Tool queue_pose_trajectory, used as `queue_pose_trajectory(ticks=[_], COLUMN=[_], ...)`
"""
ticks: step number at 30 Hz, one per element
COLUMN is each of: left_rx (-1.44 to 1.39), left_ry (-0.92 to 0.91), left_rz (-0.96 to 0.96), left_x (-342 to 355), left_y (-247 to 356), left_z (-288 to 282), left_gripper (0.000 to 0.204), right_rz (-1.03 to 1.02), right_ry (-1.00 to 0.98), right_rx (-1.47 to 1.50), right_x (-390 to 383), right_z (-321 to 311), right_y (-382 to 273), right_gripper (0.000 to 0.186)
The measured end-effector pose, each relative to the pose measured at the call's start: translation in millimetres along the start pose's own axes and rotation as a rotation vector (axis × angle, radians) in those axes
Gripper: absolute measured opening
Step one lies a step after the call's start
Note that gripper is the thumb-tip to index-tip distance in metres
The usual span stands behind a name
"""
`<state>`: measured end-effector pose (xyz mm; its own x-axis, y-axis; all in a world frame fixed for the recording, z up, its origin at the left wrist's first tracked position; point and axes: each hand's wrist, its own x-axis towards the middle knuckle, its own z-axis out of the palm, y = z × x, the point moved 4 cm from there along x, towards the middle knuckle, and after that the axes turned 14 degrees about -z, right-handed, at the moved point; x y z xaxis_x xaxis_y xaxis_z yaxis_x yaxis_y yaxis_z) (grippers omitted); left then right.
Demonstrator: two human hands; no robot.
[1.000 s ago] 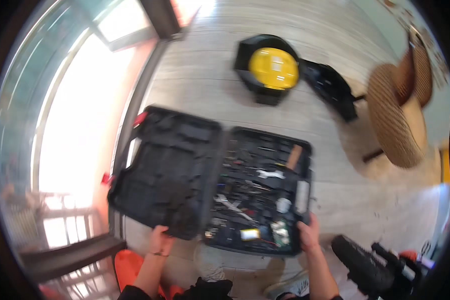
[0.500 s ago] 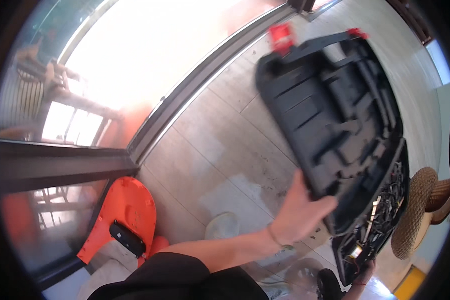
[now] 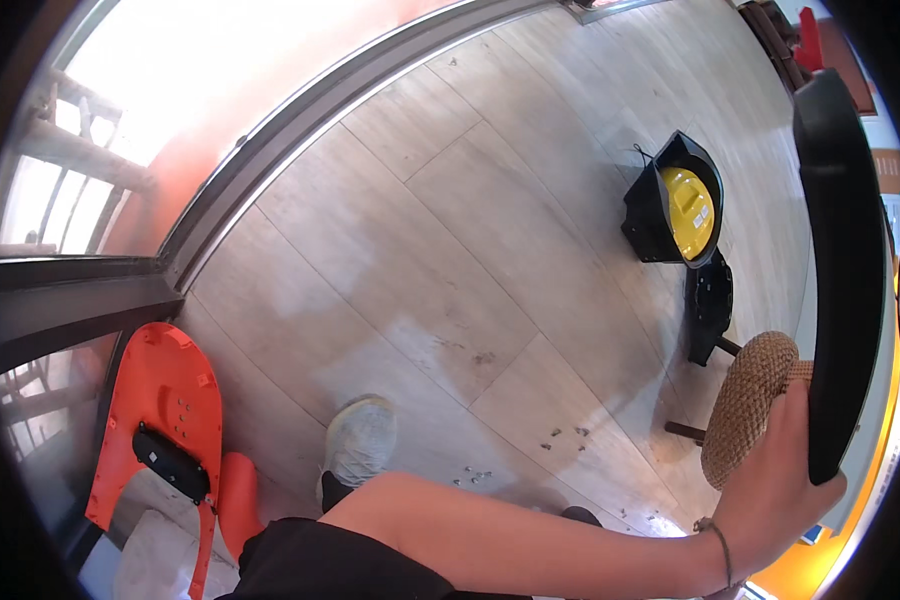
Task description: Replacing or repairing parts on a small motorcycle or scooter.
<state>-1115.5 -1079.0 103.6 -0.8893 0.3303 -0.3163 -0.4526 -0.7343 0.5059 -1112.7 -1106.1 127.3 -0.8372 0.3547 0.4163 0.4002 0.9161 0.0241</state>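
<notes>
My left hand (image 3: 770,490) grips the lower end of a black tool case (image 3: 842,270) at the right edge, its thumb against the panel and its fingers bent round it. The case lid stands almost edge-on. Its moulded inside and the tools are turned out of sight here. A red latch (image 3: 808,40) shows past its top end. My right hand is out of view. Behind the left hand is a round woven wicker stool seat (image 3: 750,405).
An orange plastic shell (image 3: 170,365) with a black oblong part (image 3: 170,462) lies at lower left. Small screws (image 3: 565,438) are scattered on the floor. A black housing with a yellow inside (image 3: 690,210) stands farther off, near a flat black part (image 3: 712,305). My shoe (image 3: 362,440) is below.
The tool case has swung right and turned edge-on, hiding its recessed inside. My left hand has moved right with it. My right hand has left the view, and the black-and-yellow housing has become visible.
</notes>
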Motion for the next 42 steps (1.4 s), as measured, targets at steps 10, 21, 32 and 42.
queue_pose_trajectory(ticks=[10,21,32,42], left_rx=[-0.132,-0.046,-0.142,-0.206], left_ry=[-0.019,0.411,0.781,0.659], left_rz=[0.044,-0.200,-0.259,-0.127], left_x=[0.0,-62.8,-133.6,-83.4], left_y=[-28.5,-64.9,-22.5,-18.5], left_z=[-22.8,-256.2,-395.3,-481.4], left_gripper=[0.092,0.048,0.035,0.058], right_rz=[0.319,0.616,0.474,0.506], right_ry=[-0.038,-0.353,-0.604,-0.458], right_rx=[0.617,1.196,1.170,1.102], right_x=[16.1,-56.4,-162.7,-188.6], right_z=[55.3,147.4,295.5,336.6], right_y=[285.7,395.2,266.3,211.7], right_gripper=[0.051,0.038,0.035,0.035])
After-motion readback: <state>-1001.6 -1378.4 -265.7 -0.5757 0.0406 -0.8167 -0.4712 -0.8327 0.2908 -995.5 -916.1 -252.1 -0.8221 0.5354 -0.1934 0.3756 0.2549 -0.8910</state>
